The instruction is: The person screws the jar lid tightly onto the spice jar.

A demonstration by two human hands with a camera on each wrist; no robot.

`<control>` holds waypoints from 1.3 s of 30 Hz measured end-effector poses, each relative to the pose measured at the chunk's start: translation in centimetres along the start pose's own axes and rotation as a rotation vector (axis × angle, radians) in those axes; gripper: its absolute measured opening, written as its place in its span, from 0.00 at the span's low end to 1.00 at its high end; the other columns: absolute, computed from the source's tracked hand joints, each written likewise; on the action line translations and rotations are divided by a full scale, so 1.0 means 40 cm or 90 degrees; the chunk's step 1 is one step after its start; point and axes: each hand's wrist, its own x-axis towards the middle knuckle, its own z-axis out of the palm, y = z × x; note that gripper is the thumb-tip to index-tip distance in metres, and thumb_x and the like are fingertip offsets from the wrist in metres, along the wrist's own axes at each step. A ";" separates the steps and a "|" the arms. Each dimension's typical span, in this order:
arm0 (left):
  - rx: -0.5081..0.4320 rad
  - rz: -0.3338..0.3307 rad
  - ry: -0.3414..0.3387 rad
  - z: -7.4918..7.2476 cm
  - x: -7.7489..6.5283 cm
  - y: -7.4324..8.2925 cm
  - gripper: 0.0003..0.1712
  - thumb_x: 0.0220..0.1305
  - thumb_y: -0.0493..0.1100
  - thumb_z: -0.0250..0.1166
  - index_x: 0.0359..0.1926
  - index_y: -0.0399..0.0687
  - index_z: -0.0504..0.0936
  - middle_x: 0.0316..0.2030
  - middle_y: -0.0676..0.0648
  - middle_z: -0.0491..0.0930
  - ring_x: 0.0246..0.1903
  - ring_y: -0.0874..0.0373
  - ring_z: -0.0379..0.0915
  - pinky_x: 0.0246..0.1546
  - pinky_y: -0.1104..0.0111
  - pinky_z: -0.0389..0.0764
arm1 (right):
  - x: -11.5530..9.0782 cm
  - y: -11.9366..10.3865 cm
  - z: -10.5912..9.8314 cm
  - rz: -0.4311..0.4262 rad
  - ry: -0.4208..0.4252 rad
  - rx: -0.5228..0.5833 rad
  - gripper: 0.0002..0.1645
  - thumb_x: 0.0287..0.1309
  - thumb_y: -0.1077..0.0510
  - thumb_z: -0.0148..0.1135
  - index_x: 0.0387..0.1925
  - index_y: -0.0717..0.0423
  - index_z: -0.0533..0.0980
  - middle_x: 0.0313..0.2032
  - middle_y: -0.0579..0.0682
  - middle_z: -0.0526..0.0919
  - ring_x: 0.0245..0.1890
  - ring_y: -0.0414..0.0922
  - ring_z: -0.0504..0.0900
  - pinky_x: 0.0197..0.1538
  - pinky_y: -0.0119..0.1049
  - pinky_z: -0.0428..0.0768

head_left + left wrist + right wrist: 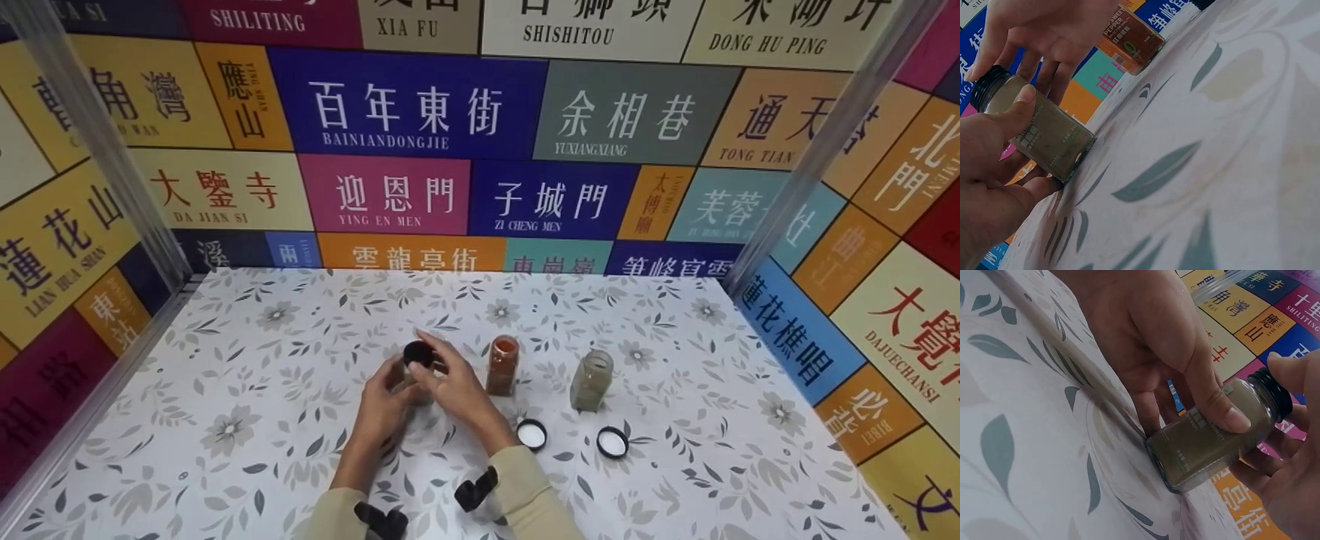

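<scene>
My left hand [381,401] grips the body of a square glass spice jar [1053,132] filled with brownish-green powder, thumb across its label. On the jar's mouth sits a black lid [418,353], and my right hand [459,386] holds it between thumb and fingers. The jar leans slightly, its base at the tabletop in both wrist views. Just right of my hands stands an uncapped jar of red powder [503,367], labelled sweet pepper. Farther right is another uncapped jar [592,384] with pale greenish contents.
Two black lids with white liners lie upside down in front of the uncapped jars, one lid [532,435] near my right wrist and another lid [613,442] farther right. The table [300,450] has a leaf-patterned cover. Walls of coloured sign panels [409,105] enclose its back and sides.
</scene>
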 end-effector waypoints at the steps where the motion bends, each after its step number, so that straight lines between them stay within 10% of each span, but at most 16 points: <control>1: -0.004 0.004 0.000 0.001 0.000 0.000 0.33 0.59 0.32 0.69 0.66 0.39 0.73 0.65 0.32 0.73 0.66 0.37 0.70 0.69 0.49 0.70 | 0.000 0.000 0.003 -0.007 0.005 -0.010 0.32 0.70 0.52 0.59 0.71 0.58 0.66 0.68 0.63 0.71 0.64 0.58 0.76 0.66 0.49 0.77; 26: 0.025 0.005 0.010 0.000 -0.004 -0.002 0.34 0.59 0.35 0.70 0.66 0.37 0.72 0.61 0.32 0.77 0.64 0.38 0.73 0.69 0.49 0.71 | 0.002 -0.012 0.045 0.030 0.158 -0.008 0.24 0.56 0.57 0.71 0.54 0.55 0.77 0.53 0.55 0.84 0.53 0.52 0.84 0.58 0.46 0.82; 39: -0.008 0.045 -0.011 -0.003 -0.002 -0.009 0.32 0.60 0.31 0.68 0.65 0.36 0.73 0.61 0.31 0.76 0.63 0.38 0.73 0.66 0.50 0.74 | -0.001 -0.018 0.031 0.050 0.071 0.031 0.28 0.70 0.56 0.56 0.68 0.59 0.70 0.66 0.61 0.74 0.63 0.59 0.76 0.68 0.55 0.73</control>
